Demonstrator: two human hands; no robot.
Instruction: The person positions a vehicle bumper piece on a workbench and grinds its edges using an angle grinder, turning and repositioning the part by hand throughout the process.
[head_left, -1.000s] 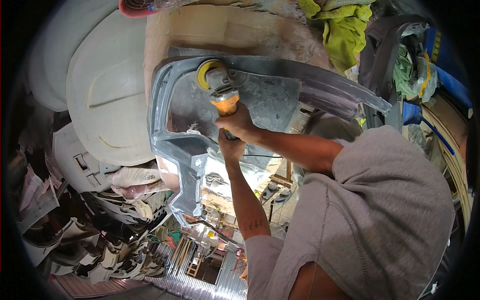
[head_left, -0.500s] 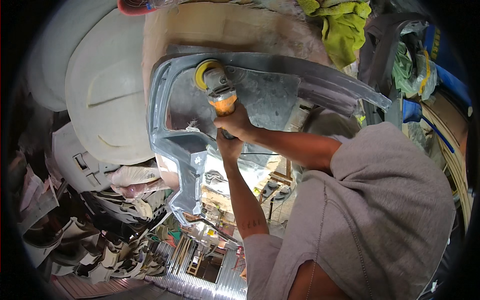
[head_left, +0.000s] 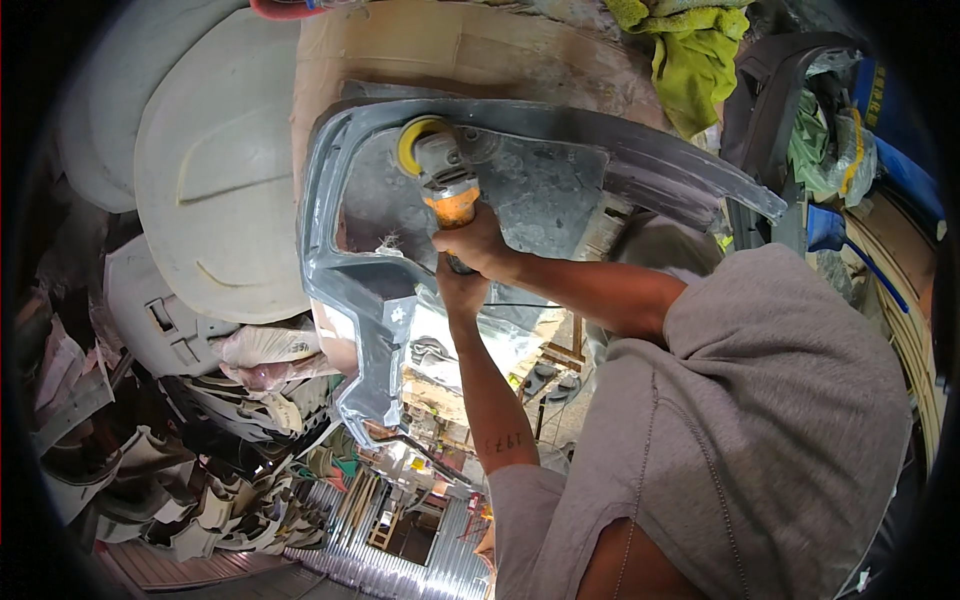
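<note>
An angle grinder [head_left: 452, 200] with a grey head and an orange body is gripped by both my hands. My right hand [head_left: 474, 241] wraps round its body just behind the orange part. Behind it, my left hand [head_left: 462, 287] is closed round the rear end. The yellow disc [head_left: 422, 145] stands tilted at the upper left inner edge of a large grey moulded frame panel [head_left: 318, 215]. Whether the disc touches the panel cannot be made out. A dark grey, dusty surface [head_left: 530, 190] shows inside the frame.
Big pale moulded shells [head_left: 225, 170] stand at the left, above heaped curved offcuts [head_left: 200, 500]. A yellow-green cloth [head_left: 695, 75] hangs at the top right. Further right are a dark curved trim piece [head_left: 765, 90] and plastic bags [head_left: 830, 150]. A thin dark cord [head_left: 520, 304] runs near my wrists.
The whole view has shifted slightly. The grinder's disc looks a little more tilted and stays near the same corner of the panel. Both hands keep their grip.
</note>
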